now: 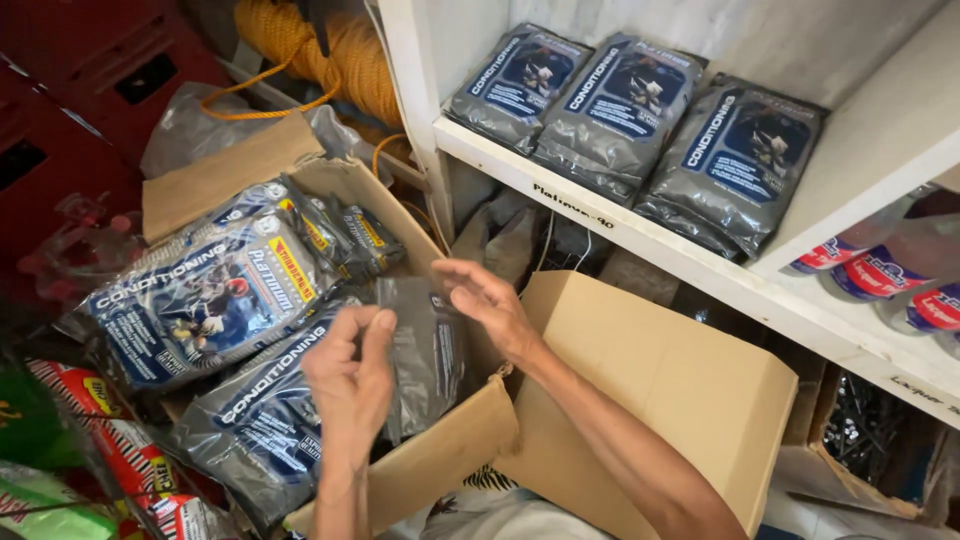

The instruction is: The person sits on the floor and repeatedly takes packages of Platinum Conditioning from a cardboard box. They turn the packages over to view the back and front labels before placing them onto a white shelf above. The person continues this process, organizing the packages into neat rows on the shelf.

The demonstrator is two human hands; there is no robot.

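Left hand (352, 385): I see its grip clamped on the grey pouch (420, 350), upright for lifting.
Right hand (490, 305): fingers apart, at the pouch's 2 o'clock.
Pouch location: inside the cardboard box (450, 450).

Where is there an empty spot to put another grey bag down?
The white shelf has a bare strip along its front edge, in front of the three grey bags. The open flap of the cardboard box, right of the right hand, is bare too. Inside the box is crowded: bags fill it around the left hand.
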